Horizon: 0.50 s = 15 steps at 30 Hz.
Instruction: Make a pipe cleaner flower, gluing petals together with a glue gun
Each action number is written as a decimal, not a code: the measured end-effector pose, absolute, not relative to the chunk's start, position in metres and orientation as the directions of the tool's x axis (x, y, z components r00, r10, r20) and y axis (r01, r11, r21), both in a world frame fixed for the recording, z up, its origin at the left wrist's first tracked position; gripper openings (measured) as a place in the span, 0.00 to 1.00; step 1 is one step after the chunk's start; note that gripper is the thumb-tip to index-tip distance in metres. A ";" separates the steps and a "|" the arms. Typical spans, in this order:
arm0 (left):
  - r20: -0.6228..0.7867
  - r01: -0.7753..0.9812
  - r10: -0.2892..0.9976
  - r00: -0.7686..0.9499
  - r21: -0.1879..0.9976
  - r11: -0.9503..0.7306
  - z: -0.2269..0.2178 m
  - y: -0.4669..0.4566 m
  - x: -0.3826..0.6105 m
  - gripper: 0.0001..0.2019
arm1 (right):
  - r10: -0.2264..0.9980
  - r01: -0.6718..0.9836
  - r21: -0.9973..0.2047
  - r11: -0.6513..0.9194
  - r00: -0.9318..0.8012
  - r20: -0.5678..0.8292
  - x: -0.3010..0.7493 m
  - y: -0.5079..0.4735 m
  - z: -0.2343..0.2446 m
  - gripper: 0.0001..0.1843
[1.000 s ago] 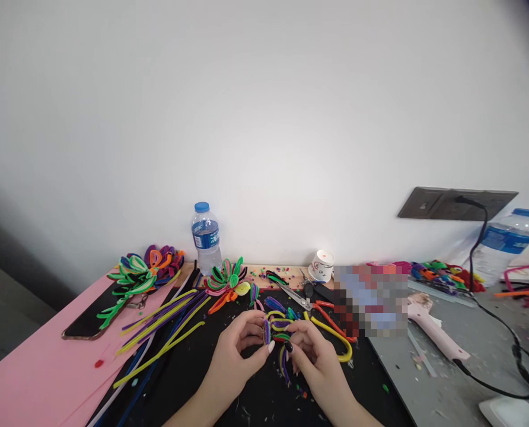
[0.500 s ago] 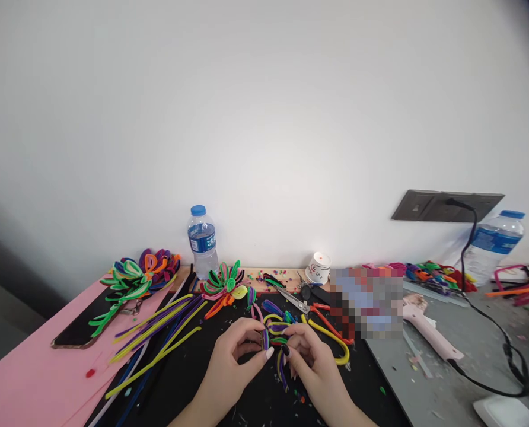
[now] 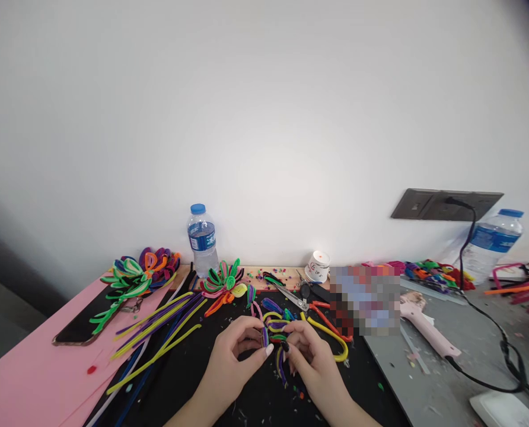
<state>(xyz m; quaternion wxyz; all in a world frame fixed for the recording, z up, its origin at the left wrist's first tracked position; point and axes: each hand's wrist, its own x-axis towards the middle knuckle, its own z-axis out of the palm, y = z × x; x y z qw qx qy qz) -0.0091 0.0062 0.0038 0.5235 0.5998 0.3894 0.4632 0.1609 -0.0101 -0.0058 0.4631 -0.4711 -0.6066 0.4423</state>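
Observation:
Both hands hold a small piece of looped pipe cleaners (image 3: 277, 326) in purple, yellow and green, low over the black mat (image 3: 193, 385). My left hand (image 3: 235, 359) pinches a purple loop on its left side between thumb and fingers. On the other side, the thumb and fingers of my right hand (image 3: 311, 359) close on the same piece, their grip partly hidden. A purple and yellow strand hangs down between the hands. Just beyond lie more blue and pink loops, scissors (image 3: 293, 296) with red-orange handles, and a bent yellow pipe cleaner (image 3: 331, 335).
Loose yellow and purple pipe cleaners (image 3: 158, 332) lie left, near a phone (image 3: 75, 323) and pipe-cleaner flowers (image 3: 222, 281). A water bottle (image 3: 202, 243) and paper cup (image 3: 318, 267) stand by the wall. Right, a corded pink glue gun (image 3: 431, 332) lies on the grey surface.
The hands keep the same grip on the looped pipe cleaners, with hardly any movement. The whole view has shifted very slightly.

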 end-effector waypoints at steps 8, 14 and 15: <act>0.174 -0.026 0.947 0.268 0.984 -0.174 0.005 0.005 -0.008 0.08 | 0.981 0.163 -0.972 0.167 -0.128 0.147 0.163 -0.008 -0.007 0.07; 0.224 0.021 0.922 0.316 0.970 -0.243 0.010 0.003 -0.007 0.10 | 0.980 0.124 -0.980 0.154 -0.144 0.136 0.161 -0.010 -0.006 0.06; 0.230 0.038 0.916 0.329 0.966 -0.256 0.012 0.003 -0.007 0.10 | 0.979 0.119 -0.981 0.155 -0.149 0.137 0.161 -0.010 -0.006 0.06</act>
